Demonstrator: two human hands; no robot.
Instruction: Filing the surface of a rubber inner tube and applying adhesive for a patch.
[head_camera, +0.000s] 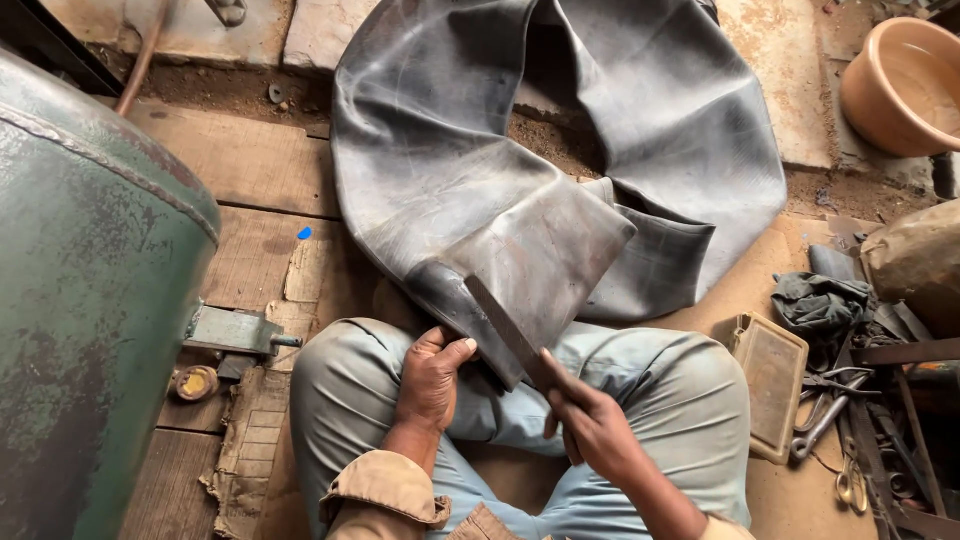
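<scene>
A large grey rubber inner tube (470, 150) lies deflated and folded on the floor in front of my crossed legs. My left hand (432, 380) grips a folded edge of the tube over my knee. My right hand (585, 420) holds a flat metal file (505, 330), with its blade laid across the tube's fold just beside my left thumb. The file's handle end is hidden inside my right fist.
A big green metal tank (90, 300) stands at the left. A terracotta-coloured bowl (905, 85) sits at the top right. Pliers, scissors and scrap metal (850, 430) lie at the right beside a small rectangular tray (775, 385) and a dark rag (820, 300).
</scene>
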